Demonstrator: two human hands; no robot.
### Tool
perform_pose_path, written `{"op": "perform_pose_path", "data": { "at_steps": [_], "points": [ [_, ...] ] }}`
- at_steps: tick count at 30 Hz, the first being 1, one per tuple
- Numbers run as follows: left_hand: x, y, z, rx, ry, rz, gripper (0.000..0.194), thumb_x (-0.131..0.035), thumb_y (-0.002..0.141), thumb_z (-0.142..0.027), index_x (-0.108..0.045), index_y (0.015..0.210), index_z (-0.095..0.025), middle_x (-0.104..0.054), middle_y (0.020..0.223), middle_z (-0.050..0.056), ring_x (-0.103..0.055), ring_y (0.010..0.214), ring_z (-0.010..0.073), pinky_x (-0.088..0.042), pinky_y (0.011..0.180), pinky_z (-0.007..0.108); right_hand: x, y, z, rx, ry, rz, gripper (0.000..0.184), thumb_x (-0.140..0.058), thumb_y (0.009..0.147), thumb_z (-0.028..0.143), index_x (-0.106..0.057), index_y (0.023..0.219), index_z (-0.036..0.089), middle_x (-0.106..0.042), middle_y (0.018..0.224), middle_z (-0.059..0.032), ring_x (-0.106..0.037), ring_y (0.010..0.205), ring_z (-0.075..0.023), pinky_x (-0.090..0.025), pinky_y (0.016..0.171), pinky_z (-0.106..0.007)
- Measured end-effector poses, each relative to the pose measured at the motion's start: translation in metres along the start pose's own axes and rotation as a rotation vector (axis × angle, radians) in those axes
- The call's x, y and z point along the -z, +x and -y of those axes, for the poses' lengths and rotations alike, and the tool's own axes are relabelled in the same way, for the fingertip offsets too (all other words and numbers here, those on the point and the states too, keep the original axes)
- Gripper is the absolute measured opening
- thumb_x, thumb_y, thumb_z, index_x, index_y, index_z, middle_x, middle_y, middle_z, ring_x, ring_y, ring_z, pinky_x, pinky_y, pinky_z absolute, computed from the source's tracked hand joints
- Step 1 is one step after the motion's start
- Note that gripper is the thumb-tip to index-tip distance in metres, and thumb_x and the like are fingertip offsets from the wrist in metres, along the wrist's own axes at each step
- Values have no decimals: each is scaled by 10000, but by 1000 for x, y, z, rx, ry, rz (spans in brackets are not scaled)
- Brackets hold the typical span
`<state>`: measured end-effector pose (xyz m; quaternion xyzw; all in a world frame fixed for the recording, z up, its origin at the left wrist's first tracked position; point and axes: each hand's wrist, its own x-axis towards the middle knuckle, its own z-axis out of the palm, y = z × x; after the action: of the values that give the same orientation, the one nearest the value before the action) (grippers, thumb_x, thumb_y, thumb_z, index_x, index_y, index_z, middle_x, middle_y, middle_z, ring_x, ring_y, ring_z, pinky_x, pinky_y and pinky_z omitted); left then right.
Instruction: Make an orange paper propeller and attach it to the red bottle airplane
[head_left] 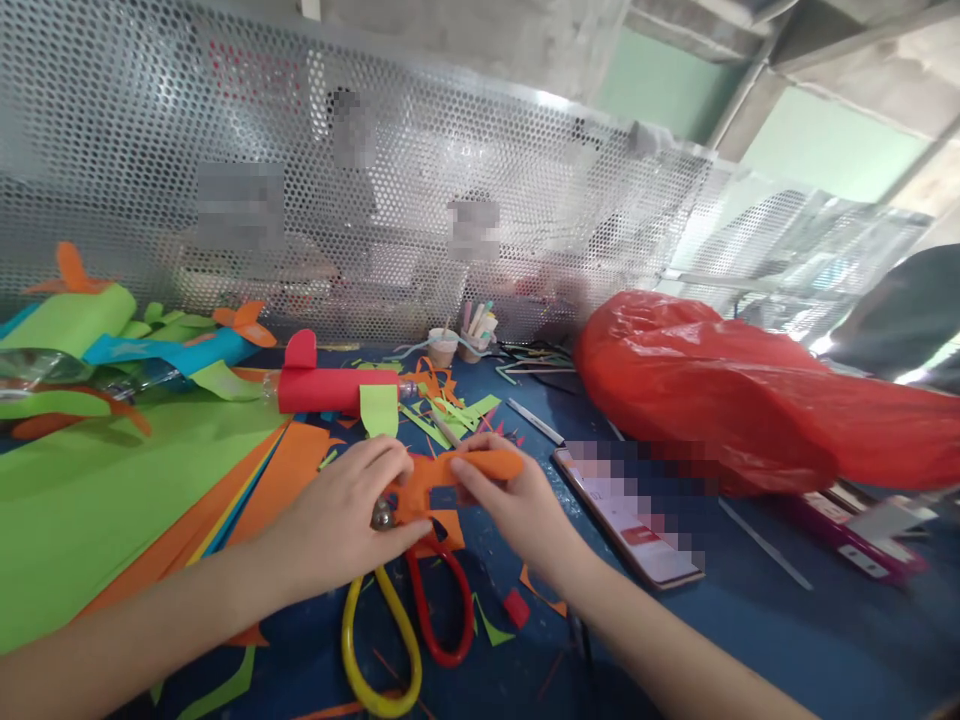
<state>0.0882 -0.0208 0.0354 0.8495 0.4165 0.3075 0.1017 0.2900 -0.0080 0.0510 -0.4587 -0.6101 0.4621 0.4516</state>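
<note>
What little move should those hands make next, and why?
Perhaps the right hand should smooth the orange paper outward: its thumb rests on one extended strip, the left hand holds the other side, and no fingers occupy the scissor handles.

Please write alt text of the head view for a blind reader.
The left hand and right hand hold an orange cutout over scissors on a blue table. A green sheet lies at left, a phone and a red bag at right.
</note>
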Motion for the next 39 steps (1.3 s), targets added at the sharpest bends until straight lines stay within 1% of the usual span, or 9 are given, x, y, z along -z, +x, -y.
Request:
{"op": "perform_pose_path", "data": {
  "at_steps": [7,10,15,22,25,28,32,35,39],
  "points": [
    [-11,-20,-31,-115,19,395,610,-662,783,-543,-526,1313,-273,-466,1394,159,-468,1246,384,-452,974,569,15,16,1,42,172,-241,321,-727,721,433,-557,867,204,-588,725,17,-565,639,-142,-515,596,-275],
    [-15,-28,-39,-248,40,454,499,-632,820,-513,-560,1265,-300,-494,1363,139,-463,1243,386,-416,1005,583,17,16,5,28,217,-251,327,-744,696,402,-537,864,212,-591,764,16,-578,663,-139,-536,608,-272],
    [-16,-34,-36,-337,104,402,277,-577,855,-316,-598,1129,-283,-562,1145,115,-505,1152,314,-414,1021,487,19,16,8,-60,263,-146,320,-756,675,385,-560,842,195,-590,836,-6,-606,777,-166,-553,631,-276],
    [-11,-39,-18,-406,206,429,428,-600,788,-296,-556,1213,-314,-573,1058,101,-489,1155,329,-348,1056,553,23,13,8,-188,109,129,274,-742,695,338,-576,847,183,-584,743,44,-563,626,-90,-509,632,-232],
    [-6,-38,-7,-377,231,371,451,-582,756,-223,-581,1204,-272,-579,1001,115,-495,1099,342,-419,980,542,25,10,10,-329,134,295,348,-742,702,311,-535,968,229,-611,716,65,-598,582,-87,-536,625,-241],
    [1,-37,-1,-332,171,329,388,-547,729,-186,-625,1109,-202,-591,929,117,-518,1000,316,-456,926,490,27,8,13,-371,134,436,286,-747,699,285,-562,904,211,-611,735,56,-625,640,-96,-552,638,-237],
    [12,-39,-3,-261,-29,234,294,-454,762,-158,-589,1022,-187,-617,1002,109,-530,1022,284,-462,914,428,34,9,15,-293,-38,564,128,-713,720,244,-640,799,176,-642,793,26,-612,688,-103,-528,662,-230],
    [16,-41,-7,-136,-103,60,207,-367,836,-123,-525,937,-209,-618,990,89,-570,958,244,-485,864,392,35,7,14,-129,-353,613,51,-676,736,201,-695,780,184,-696,803,11,-624,723,-134,-487,689,-241],
    [6,-43,-18,-92,-67,-16,176,-403,878,-142,-541,947,-227,-649,990,70,-609,957,230,-508,856,358,31,1,14,-29,-616,602,83,-672,752,204,-730,811,210,-728,811,17,-651,743,-168,-467,682,-251]
  ]
}}
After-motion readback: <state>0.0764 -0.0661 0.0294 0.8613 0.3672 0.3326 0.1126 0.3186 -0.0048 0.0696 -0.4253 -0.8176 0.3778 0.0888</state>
